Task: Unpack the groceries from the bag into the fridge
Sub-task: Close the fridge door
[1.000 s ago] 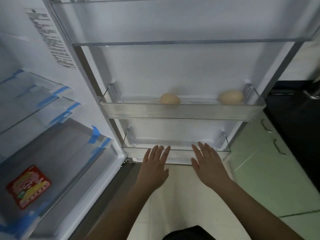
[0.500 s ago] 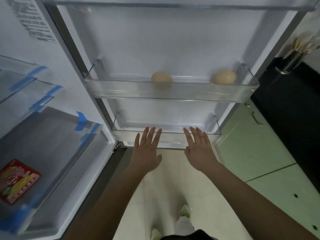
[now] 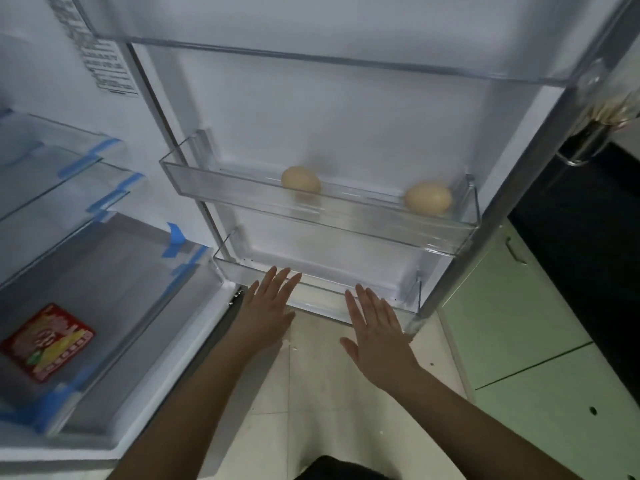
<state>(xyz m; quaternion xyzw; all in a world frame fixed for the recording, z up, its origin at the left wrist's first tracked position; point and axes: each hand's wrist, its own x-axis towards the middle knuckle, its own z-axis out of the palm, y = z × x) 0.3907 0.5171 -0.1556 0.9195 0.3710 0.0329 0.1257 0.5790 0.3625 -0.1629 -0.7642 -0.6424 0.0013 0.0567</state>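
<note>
The fridge stands open, its door swung out ahead of me. Two brown eggs lie in the clear middle door bin (image 3: 214,183): one egg (image 3: 300,179) near the centre, the other egg (image 3: 428,197) at the right end. My left hand (image 3: 268,308) and my right hand (image 3: 375,322) are both flat with fingers straight, held out in front of the lowest door bin (image 3: 414,292), holding nothing. A red food packet (image 3: 46,341) lies in the bottom drawer (image 3: 145,285) of the fridge body at the left. No bag is in view.
Glass shelves with blue tape (image 3: 104,150) fill the fridge body on the left. An upper door bin (image 3: 346,60) spans the top. Green cabinet doors (image 3: 519,341) and a dark counter (image 3: 588,237) stand to the right. Tiled floor (image 3: 329,393) lies below my arms.
The view has tilted and shifted; both hands stay flat and empty before the lowest door bin, spread slightly wider apart. The eggs have not moved.
</note>
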